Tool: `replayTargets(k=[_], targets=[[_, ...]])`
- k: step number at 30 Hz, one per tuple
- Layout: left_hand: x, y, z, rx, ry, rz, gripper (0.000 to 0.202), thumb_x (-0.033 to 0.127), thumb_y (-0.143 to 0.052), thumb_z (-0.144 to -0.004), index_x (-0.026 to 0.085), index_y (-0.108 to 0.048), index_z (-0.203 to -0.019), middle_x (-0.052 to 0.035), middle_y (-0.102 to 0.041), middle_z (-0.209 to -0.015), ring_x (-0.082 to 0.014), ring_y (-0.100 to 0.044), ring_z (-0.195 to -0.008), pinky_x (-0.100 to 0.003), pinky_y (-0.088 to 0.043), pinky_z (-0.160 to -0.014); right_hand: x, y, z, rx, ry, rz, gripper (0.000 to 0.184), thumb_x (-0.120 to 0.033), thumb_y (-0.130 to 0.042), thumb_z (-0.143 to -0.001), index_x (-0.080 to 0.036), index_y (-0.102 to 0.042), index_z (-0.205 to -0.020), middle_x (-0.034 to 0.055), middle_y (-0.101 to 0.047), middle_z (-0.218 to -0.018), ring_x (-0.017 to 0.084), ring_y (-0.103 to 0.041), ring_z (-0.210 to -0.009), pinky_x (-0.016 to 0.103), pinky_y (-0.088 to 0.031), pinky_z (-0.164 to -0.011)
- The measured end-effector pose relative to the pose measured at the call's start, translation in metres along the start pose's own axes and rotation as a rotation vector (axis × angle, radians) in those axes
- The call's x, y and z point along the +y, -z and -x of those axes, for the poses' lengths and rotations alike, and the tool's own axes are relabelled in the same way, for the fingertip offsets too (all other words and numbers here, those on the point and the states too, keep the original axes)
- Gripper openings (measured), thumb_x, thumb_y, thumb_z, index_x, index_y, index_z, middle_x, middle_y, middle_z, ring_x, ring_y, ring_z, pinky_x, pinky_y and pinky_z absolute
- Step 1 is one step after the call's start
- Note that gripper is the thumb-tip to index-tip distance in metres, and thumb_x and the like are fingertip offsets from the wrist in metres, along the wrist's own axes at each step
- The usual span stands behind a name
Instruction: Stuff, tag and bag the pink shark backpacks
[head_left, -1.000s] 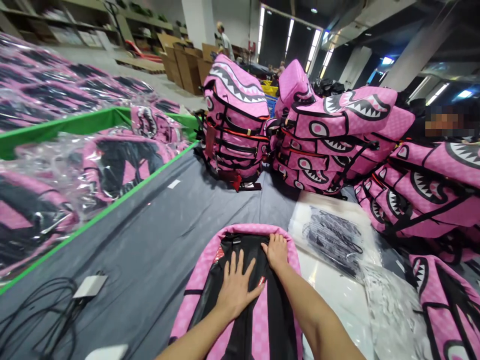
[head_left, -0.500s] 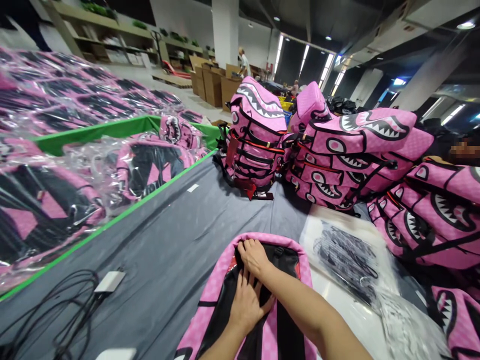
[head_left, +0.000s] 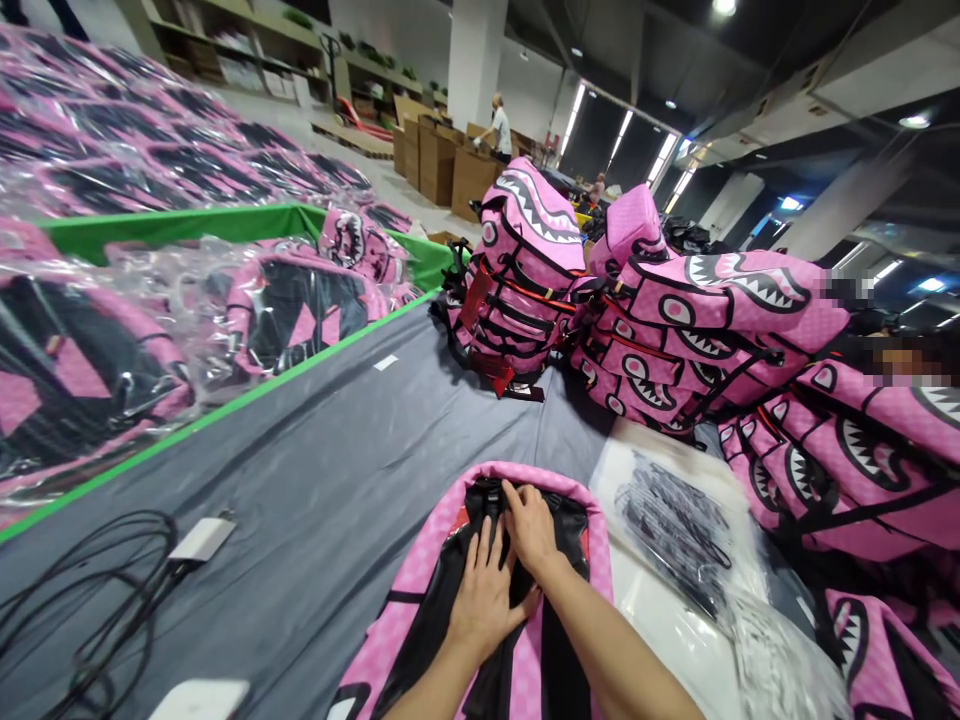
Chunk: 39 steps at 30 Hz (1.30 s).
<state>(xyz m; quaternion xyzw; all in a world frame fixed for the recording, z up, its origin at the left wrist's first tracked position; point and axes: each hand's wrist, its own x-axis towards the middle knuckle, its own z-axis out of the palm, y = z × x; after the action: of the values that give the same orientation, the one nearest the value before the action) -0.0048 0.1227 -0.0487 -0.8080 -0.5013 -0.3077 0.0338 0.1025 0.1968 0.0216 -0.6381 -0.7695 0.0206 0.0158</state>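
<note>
At bottom centre, our pink backpack (head_left: 409, 610) lies face down, not yet bagged. Our left hand (head_left: 484, 595) presses flat and open on its straps. Our right hand (head_left: 531, 525) curls at the top; we cannot tell its grip. Plastic bags (head_left: 675, 520) lie just right, bagged backpacks (head_left: 292, 305) at upper left.

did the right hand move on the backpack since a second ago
Yes. The right hand slid left across the backpack, from its right edge to top middle.

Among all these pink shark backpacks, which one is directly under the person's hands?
The backpack lying flat, strap side up, on the grey cloth; left hand and right hand touch it. Piled backpacks sit behind it; wrapped backpacks lie left, in plastic.
</note>
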Motion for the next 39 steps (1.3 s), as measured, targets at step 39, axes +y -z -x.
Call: replayTargets(k=[39], targets=[[-0.011,0.038,-0.019,-0.381,0.102,0.245,0.058,0.039,-0.023,-0.104,0.008,-0.057,-0.139,-0.0228,-0.043,-0.157,-0.0378,-0.031,-0.149,-0.062,-0.031,-0.116,-0.040,0.005,0.199,-0.106,0.125,-0.311,0.050,-0.038,-0.049,-0.102,-0.014,-0.049,-0.147,0.0153,-0.053,-0.151,0.025,-0.043,-0.144,0.048,-0.030,-0.122]])
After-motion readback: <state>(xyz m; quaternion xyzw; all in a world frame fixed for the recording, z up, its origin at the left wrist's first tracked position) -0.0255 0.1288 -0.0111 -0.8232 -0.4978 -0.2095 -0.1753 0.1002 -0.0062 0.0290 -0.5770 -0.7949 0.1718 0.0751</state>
